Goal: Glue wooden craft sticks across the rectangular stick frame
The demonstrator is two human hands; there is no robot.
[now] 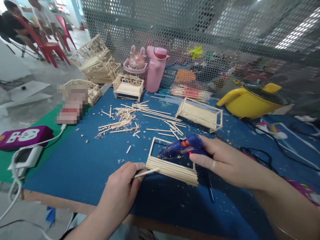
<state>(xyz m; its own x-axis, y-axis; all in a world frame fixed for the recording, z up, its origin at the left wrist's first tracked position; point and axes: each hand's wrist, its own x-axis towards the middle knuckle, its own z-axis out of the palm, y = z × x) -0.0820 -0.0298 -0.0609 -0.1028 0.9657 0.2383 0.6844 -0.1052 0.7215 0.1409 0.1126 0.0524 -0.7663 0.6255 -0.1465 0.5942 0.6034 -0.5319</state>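
Observation:
Held in my right hand (pixel 212 153) is a blue glue gun (pixel 185 146), its tip pointing left at the edge of a small stick frame. This stick frame (pixel 172 169) lies on the blue table, its near part covered by a row of sticks and its far part open. My left hand (pixel 126 181) is closed at the frame's left side, pinching a thin wooden stick (pixel 146 173) whose far end lies over the row. Both thumbs or fingers carry pale wraps. Loose sticks (pixel 125 116) and scraps are scattered beyond the frame.
Small stick beds (pixel 128 87) and a stick frame (pixel 200 113) stand behind. A pink bottle (pixel 156 70), yellow pot (pixel 252 100) and perforated metal screen (pixel 200 30) line the back. At left are a purple power strip (pixel 26 136) and cables. Two people sit far left.

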